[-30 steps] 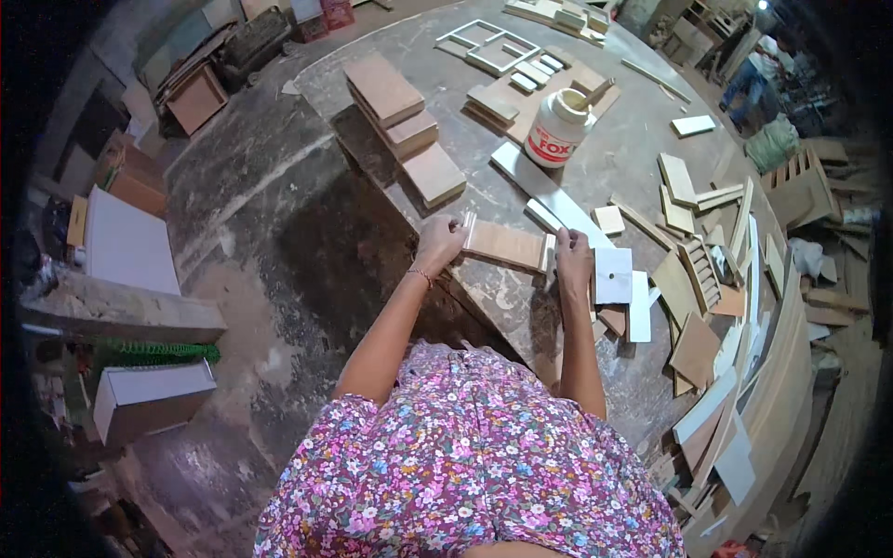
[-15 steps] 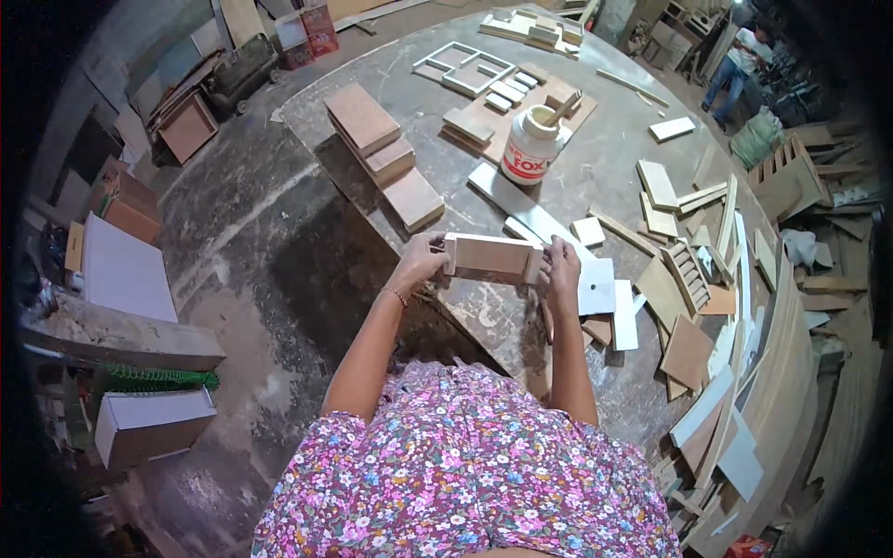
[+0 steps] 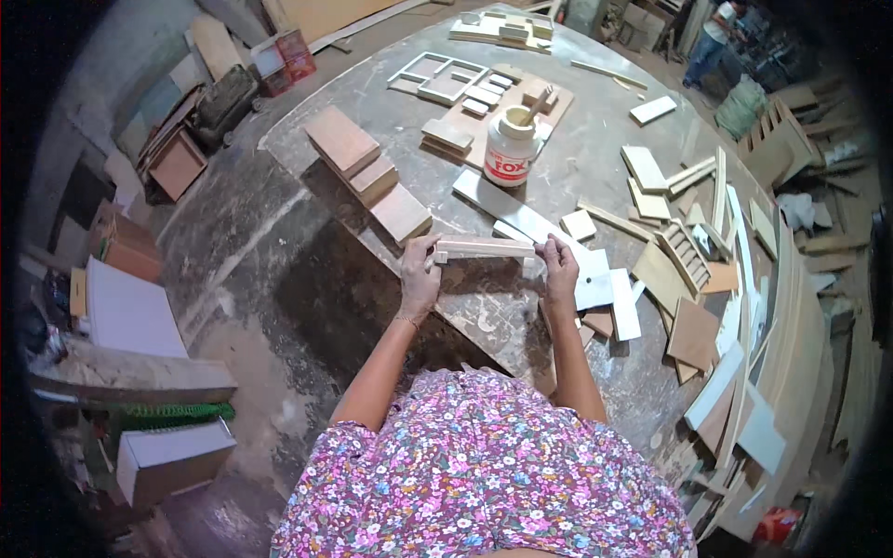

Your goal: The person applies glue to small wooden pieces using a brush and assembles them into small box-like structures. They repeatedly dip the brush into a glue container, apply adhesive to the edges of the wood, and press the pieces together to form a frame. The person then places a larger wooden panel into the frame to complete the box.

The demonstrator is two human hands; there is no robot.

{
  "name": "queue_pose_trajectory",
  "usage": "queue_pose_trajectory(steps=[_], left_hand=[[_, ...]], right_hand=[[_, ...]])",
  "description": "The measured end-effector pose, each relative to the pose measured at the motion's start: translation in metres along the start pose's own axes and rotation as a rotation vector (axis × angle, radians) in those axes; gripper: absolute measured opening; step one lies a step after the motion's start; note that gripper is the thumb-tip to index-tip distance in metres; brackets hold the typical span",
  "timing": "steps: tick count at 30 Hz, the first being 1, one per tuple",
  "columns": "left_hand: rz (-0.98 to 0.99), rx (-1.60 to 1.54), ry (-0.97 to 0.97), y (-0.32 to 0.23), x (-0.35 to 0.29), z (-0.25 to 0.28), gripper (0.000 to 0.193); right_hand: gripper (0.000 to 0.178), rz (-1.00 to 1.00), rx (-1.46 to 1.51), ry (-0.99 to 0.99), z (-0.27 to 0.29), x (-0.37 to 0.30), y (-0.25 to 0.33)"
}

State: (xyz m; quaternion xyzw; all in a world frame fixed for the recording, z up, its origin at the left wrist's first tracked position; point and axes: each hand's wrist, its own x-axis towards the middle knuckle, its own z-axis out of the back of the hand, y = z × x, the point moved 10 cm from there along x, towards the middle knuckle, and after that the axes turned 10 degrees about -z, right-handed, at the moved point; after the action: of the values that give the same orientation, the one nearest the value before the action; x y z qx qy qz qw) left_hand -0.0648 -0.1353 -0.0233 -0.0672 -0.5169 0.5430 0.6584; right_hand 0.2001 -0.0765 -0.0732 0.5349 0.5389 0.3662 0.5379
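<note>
Between my two hands, just above the near edge of the table, a small wooden assembly [image 3: 486, 248] is held up by its ends, a long strip with short blocks at both ends. My left hand [image 3: 421, 272] is closed round its left end. The fingers of my right hand [image 3: 558, 264] pinch the right end. Left of it on the table lies a row of wooden box-like blocks [image 3: 400, 212]. Beyond my right hand stands a white glue jar [image 3: 511, 149] with a stick [image 3: 538, 105] in its open mouth. A long pale board [image 3: 507, 205] lies in front of the jar.
The worn table [image 3: 363, 88] carries a white divided frame [image 3: 439, 76] on a wooden panel at the back. Scrap boards and strips [image 3: 693, 332] crowd its right side. Boxes [image 3: 174, 456] stand on the left. A person [image 3: 714, 42] is far off at upper right.
The wooden assembly has been tilted, so its broad face no longer shows and its narrow edge does. Both hands still hold its ends. The whole view has shifted slightly.
</note>
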Motion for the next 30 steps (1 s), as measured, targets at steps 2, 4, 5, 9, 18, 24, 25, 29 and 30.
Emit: queue_pose_trajectory(steps=[2, 4, 5, 9, 18, 24, 25, 29, 30], left_hand=[[0.007, -0.027, -0.038, 0.007, -0.011, -0.003, 0.038], [0.007, -0.024, -0.046, 0.01, -0.022, -0.005, 0.038], [0.001, -0.041, -0.032, 0.01, -0.025, -0.008, 0.039], [-0.08, 0.022, -0.006, 0.002, -0.037, -0.008, 0.041], [0.182, 0.007, -0.056, 0.022, -0.048, 0.011, 0.023], [0.538, -0.073, 0.033, 0.056, -0.053, -0.001, 0.022], [0.482, -0.05, 0.024, 0.055, -0.049, -0.001, 0.024], [0.51, -0.101, 0.077, 0.049, -0.044, -0.009, 0.025], [0.515, -0.1, 0.086, 0.052, -0.048, -0.012, 0.025]], right_hand=[[0.041, 0.039, -0.084, -0.006, -0.002, -0.006, 0.008], [0.04, 0.017, -0.081, -0.025, 0.001, -0.013, 0.005], [0.04, 0.008, -0.074, -0.029, 0.003, -0.015, 0.001], [0.035, 0.041, -0.135, -0.038, 0.009, -0.02, -0.008], [0.028, 0.068, -0.373, -0.138, 0.021, -0.026, -0.015], [0.031, 0.038, -0.616, -0.07, 0.008, -0.016, -0.021], [0.032, 0.007, -0.589, -0.055, 0.003, -0.021, -0.014], [0.029, 0.051, -0.581, -0.051, 0.002, -0.014, -0.028], [0.027, 0.069, -0.584, -0.049, 0.002, -0.015, -0.028]])
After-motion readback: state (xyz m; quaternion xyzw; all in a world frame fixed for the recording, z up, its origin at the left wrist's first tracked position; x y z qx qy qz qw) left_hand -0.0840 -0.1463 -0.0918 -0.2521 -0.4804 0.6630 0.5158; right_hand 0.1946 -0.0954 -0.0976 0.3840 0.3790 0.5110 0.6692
